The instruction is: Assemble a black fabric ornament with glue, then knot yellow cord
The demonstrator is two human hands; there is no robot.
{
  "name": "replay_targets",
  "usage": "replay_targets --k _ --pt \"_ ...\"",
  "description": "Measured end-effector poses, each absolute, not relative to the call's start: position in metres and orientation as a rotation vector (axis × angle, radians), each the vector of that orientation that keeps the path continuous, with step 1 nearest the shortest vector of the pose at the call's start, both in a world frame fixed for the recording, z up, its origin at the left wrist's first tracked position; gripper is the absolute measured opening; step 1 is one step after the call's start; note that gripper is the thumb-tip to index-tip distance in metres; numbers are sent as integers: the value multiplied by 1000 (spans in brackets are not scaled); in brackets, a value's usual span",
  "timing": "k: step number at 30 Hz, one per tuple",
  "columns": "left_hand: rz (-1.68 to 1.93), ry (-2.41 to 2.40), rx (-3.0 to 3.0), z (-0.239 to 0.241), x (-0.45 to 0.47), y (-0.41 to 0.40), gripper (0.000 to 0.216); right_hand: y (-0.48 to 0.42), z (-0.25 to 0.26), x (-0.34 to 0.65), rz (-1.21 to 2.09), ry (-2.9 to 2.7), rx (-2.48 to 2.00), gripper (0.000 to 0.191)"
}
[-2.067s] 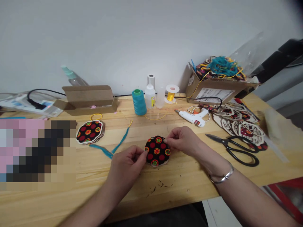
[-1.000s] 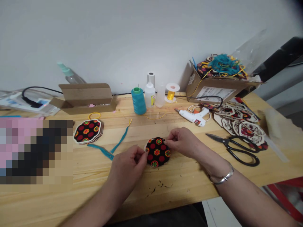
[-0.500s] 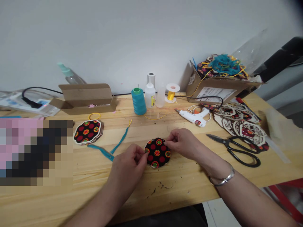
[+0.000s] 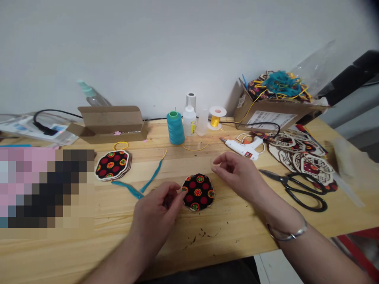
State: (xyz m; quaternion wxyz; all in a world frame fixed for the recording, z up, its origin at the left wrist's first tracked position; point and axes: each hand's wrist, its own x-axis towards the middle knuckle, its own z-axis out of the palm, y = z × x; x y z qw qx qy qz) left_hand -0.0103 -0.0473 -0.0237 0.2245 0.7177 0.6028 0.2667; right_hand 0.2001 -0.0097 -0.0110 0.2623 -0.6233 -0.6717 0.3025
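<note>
Apparently cloth-faced, but showing nothing like the yellow loop (image 4: 121,142) by the nearby stack (image 4: 111,165), a patterned piece (image 4: 197,193) lies at the left hand (image 4: 156,207), grip unclear, the right hand (image 4: 238,175) apart, fingertips slightly parted

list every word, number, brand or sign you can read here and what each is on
No text can be read for certain.
White label on the cardboard box: printed, too small and blurred.
Yellow label on the white bottle: too small.
Red label on the glue gun: too small.
Round patterned piece: flowers and dots, no lettering visible.
</note>
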Motion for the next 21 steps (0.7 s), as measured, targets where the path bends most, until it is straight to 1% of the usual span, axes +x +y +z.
replay_targets --k 2,3,5,7,10,16,21 --pt "861 1646 2195 -21 -14 -48 20 -16 -4 203 707 -1977 -1543 20" --pt "885 1609 2310 -21 -16 -48 26 -20 -1 203 663 -2072 -1460 27" --pt "787 1504 2489 -23 -16 -48 41 -26 0 204 618 -2233 -1322 44" --pt "629 1469 2549 -28 -15 -47 56 -30 -3 203 624 -2323 -1275 54" --pt "491 1487 2505 -34 -11 -45 67 -31 -11 202 604 -2362 -1272 58" --pt "415 1471 2467 -38 -10 -42 76 -26 -18 205 630 -2360 -1272 62" --pt "417 1516 2466 -42 -12 -42 91 -25 -14 210 737 -2263 -1289 78"
